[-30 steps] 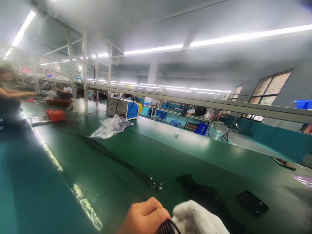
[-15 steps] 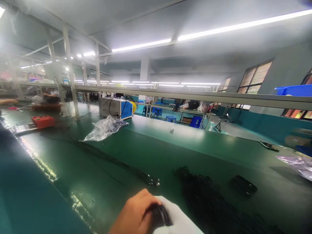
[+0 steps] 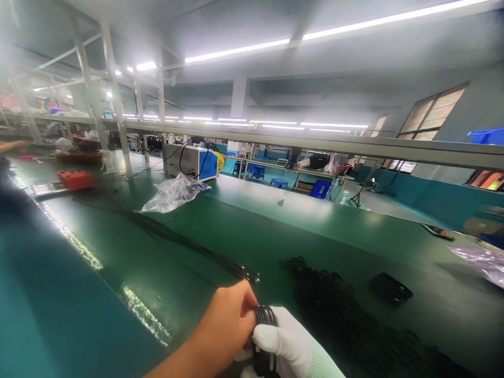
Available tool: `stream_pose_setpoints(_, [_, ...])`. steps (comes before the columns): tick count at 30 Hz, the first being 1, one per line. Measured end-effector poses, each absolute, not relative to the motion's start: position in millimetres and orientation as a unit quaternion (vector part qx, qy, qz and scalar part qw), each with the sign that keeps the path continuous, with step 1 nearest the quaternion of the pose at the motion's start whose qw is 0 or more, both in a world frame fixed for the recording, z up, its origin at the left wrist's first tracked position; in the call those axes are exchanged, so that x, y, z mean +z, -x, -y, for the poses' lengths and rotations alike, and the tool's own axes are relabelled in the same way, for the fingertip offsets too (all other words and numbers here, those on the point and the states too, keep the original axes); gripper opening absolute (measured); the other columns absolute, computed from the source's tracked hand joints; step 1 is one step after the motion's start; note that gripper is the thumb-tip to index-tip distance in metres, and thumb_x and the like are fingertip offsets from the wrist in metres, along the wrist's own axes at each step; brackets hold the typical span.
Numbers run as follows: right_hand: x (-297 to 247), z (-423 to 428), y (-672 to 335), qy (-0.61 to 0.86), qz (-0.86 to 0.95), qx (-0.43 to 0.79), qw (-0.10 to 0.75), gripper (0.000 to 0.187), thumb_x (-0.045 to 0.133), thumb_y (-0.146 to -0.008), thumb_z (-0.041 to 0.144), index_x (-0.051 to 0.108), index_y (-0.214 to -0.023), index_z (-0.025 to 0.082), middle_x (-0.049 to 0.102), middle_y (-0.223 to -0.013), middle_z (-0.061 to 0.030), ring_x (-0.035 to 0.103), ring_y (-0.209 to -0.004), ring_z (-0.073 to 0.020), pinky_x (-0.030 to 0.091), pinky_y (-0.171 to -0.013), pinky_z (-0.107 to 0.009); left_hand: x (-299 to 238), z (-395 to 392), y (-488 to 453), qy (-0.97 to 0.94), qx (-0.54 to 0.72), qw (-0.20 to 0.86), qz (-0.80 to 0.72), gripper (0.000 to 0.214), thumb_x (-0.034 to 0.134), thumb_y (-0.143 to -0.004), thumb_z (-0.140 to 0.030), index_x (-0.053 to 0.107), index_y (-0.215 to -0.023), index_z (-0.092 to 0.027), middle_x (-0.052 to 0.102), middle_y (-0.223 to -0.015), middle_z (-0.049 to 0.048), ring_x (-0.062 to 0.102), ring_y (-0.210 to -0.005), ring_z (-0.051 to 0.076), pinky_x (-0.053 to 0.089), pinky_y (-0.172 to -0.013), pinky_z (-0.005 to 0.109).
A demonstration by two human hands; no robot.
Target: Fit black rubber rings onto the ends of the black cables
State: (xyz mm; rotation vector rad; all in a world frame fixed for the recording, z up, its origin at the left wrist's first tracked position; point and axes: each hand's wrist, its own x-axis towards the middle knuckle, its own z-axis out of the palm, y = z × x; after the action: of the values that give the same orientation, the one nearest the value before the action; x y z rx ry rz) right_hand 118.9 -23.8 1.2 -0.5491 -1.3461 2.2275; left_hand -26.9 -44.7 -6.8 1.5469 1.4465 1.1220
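Observation:
My bare left hand (image 3: 228, 320) and my white-gloved right hand (image 3: 293, 346) meet at the bottom centre, both closed on a coiled black cable (image 3: 264, 315). The coil's loops show between my left fingers and the glove's fingertips. Just beyond my hands a long bundle of black cables (image 3: 189, 247) lies stretched across the green table (image 3: 118, 247), its metal ends near my left hand. To the right a heap of coiled black cables (image 3: 334, 299) covers the table.
A clear plastic bag (image 3: 173, 193) and a white-and-blue machine (image 3: 192, 161) stand farther back. A red box (image 3: 75, 179) sits at far left, near another person's arm (image 3: 11, 146). A small black bundle (image 3: 391, 287) and a purple bag (image 3: 482, 262) lie right.
My hands have risen into fuller view and the gloved hand now grips the coil from below. The camera has tilted slightly, shifting the scene.

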Motion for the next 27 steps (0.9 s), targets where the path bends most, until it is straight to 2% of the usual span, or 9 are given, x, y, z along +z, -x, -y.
stream_pose_setpoints(5, [1, 26, -120, 0.182, 0.469, 0.834, 0.227, 0.032, 0.075, -0.069, 0.034, 0.064, -0.083, 0.007, 0.054, -0.077, -0.0052, 0.054, -0.069, -0.0128, 0.044, -0.058, -0.025, -9, 43, 28, -0.593, 0.42, 0.391, -0.565, 0.007, 0.048, -0.068, -0.015, 0.053, -0.068, -0.02, 0.055, -0.05, -0.0059, 0.055, -0.045, 0.011, 0.038, -0.04, 0.018])
stream_pose_setpoints(10, [-10, 25, -118, 0.202, 0.5, 0.811, 0.225, 0.037, 0.074, -0.068, 0.039, 0.063, -0.084, 0.008, 0.055, -0.079, -0.0058, 0.059, -0.066, -0.0148, 0.047, -0.059, -0.028, -11, 40, 28, -0.551, 0.423, 0.456, -0.556, 0.015, 0.054, -0.068, -0.018, 0.053, -0.083, -0.018, 0.056, -0.059, -0.0075, 0.051, -0.037, 0.008, 0.04, -0.033, 0.018])
stream_pose_setpoints(15, [-20, 15, -118, 0.202, 0.574, 0.763, 0.217, 0.038, 0.071, -0.064, 0.043, 0.063, -0.079, 0.009, 0.057, -0.074, -0.0057, 0.054, -0.06, -0.0121, 0.043, -0.058, -0.025, -16, 36, 24, -0.53, 0.405, 0.479, -0.571, 0.019, 0.058, -0.063, -0.016, 0.047, -0.078, -0.02, 0.052, -0.051, -0.0098, 0.048, -0.03, 0.009, 0.035, -0.027, 0.018])
stream_pose_setpoints(19, [-11, 14, -119, 0.243, 0.615, 0.724, 0.196, 0.021, 0.067, -0.059, 0.024, 0.065, -0.073, 0.008, 0.057, -0.068, -0.005, 0.05, -0.061, -0.0115, 0.038, -0.055, -0.023, -22, 33, 21, -0.54, 0.399, 0.453, -0.587, 0.019, 0.058, -0.062, -0.016, 0.047, -0.077, -0.02, 0.054, -0.053, -0.0088, 0.048, -0.033, 0.009, 0.033, -0.029, 0.017])
stream_pose_setpoints(21, [-8, 16, -118, 0.26, 0.597, 0.728, 0.211, 0.016, 0.064, -0.056, 0.018, 0.063, -0.069, 0.008, 0.055, -0.064, -0.003, 0.048, -0.057, -0.0096, 0.036, -0.052, -0.021, -21, 31, 20, -0.551, 0.392, 0.428, -0.599, 0.017, 0.058, -0.063, -0.017, 0.048, -0.077, -0.02, 0.055, -0.054, -0.0079, 0.047, -0.035, 0.009, 0.031, -0.031, 0.018])
stream_pose_setpoints(25, [-15, 19, -118, 0.278, 0.529, 0.767, 0.234, 0.023, 0.067, -0.062, 0.029, 0.063, -0.069, 0.008, 0.058, -0.065, -0.0051, 0.05, -0.051, -0.0091, 0.036, -0.046, -0.02, -12, 29, 24, -0.597, 0.368, 0.341, -0.626, 0.011, 0.057, -0.064, -0.016, 0.053, -0.073, -0.02, 0.056, -0.055, -0.0059, 0.049, -0.049, 0.01, 0.033, -0.044, 0.019])
stream_pose_setpoints(27, [-21, 19, -120, 0.278, 0.467, 0.802, 0.248, 0.029, 0.07, -0.064, 0.033, 0.063, -0.076, 0.008, 0.062, -0.069, -0.0069, 0.055, -0.053, -0.0113, 0.043, -0.047, -0.022, -7, 30, 29, -0.618, 0.364, 0.32, -0.619, 0.011, 0.057, -0.064, -0.015, 0.056, -0.074, -0.02, 0.057, -0.059, -0.0056, 0.05, -0.055, 0.011, 0.034, -0.05, 0.02])
